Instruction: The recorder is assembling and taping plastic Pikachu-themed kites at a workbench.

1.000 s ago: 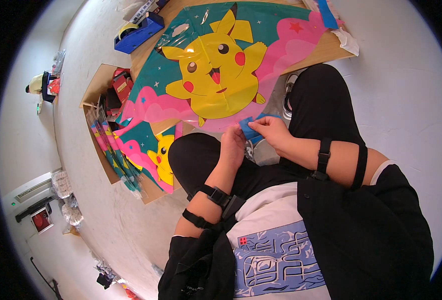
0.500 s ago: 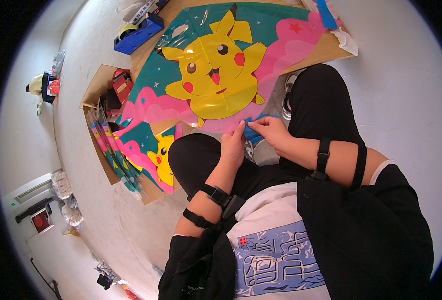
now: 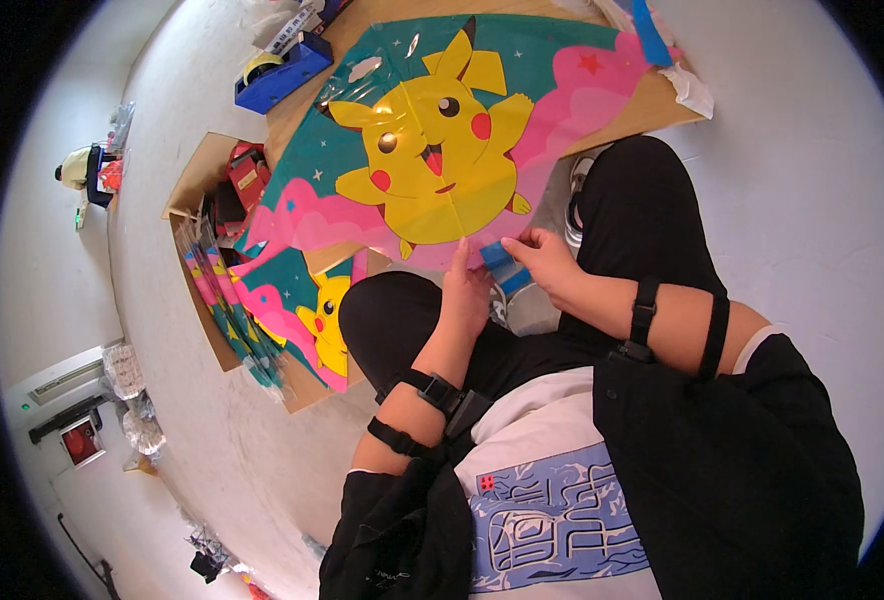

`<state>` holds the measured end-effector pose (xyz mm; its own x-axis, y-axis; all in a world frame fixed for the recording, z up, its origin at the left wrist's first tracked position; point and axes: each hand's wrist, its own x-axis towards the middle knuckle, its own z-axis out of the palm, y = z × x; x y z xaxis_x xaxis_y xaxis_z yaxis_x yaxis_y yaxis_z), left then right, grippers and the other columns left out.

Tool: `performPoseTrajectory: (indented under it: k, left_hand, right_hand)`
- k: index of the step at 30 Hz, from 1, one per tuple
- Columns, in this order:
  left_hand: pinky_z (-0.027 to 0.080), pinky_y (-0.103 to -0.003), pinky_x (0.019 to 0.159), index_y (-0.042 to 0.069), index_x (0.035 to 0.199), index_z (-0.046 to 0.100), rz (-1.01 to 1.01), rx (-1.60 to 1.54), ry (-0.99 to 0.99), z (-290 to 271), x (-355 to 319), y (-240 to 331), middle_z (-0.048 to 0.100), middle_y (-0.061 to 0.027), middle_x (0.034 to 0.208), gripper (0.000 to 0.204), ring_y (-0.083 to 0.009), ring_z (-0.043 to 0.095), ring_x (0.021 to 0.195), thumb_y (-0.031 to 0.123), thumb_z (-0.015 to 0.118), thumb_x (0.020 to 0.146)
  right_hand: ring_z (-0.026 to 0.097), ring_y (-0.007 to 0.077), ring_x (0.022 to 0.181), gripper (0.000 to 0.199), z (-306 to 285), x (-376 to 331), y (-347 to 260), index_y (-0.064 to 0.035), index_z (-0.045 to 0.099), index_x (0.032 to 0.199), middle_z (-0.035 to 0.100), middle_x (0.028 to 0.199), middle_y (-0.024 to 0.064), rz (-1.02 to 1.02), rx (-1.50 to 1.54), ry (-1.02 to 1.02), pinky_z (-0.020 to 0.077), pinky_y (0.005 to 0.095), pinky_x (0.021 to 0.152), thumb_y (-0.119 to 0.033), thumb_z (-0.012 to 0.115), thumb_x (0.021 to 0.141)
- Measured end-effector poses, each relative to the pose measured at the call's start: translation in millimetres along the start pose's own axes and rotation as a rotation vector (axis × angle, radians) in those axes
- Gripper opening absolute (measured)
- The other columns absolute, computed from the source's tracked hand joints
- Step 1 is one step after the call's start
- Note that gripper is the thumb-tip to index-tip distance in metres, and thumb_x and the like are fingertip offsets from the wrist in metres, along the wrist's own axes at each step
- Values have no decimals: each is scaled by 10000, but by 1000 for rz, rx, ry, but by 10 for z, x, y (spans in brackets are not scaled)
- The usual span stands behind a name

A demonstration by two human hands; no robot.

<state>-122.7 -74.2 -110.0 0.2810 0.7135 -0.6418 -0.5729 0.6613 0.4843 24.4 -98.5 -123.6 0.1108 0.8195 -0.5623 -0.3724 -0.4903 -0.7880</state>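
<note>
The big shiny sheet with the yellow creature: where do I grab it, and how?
Probably pinch the sheet by its pink bottom edge, from above and below, coming from the person's side. It looks thin and lies mostly flat on the wooden table, but that edge seems to stick out beyond it.

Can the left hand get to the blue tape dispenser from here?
Probably, with a stretch forward: the left hand is at the near edge of the printed sheet, and the dispenser sits past its far left side. Nothing tall appears between them.
</note>
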Motion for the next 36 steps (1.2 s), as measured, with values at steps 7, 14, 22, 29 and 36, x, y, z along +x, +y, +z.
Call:
performPoseTrajectory:
  k: [7,14,22,29,36]
  left_hand:
    - [430,-341,845,111,1100,612,118,233,123,-87,104,-41,612,0,1029,280,-144,572,959,303,683,910]
    - [419,-328,826,122,1123,636,100,312,111,-106,72,-80,627,2,1055,319,-133,567,952,304,729,879]
    - [343,-415,976,115,1260,528,-15,134,106,-155,48,-2,590,-49,1169,641,-219,513,1108,655,397,941]
    - [448,-364,901,38,1183,560,98,443,5,-354,84,-114,649,-59,1055,464,-195,610,984,452,513,978]
    - [481,-300,802,31,1098,580,107,380,43,-278,-2,-119,659,-58,1009,354,-173,632,917,367,548,991]
  right_hand:
    - [567,111,811,260,18,10,-20,5,663,946,659,895,38,6,-62,-35,447,274,741,-245,705,895]
    - [537,107,806,299,11,-2,-49,-7,661,919,631,839,25,44,-148,-30,427,275,727,-303,696,902]
    - [557,143,812,419,-64,74,19,-17,654,946,637,886,56,72,20,-64,436,293,780,-431,590,946]
    - [572,153,804,372,-102,64,82,-13,661,979,651,898,59,62,-117,-129,465,311,752,-379,600,941]
    - [569,129,820,281,-176,44,163,-38,663,1025,651,912,18,39,-220,-214,465,283,750,-288,688,900]
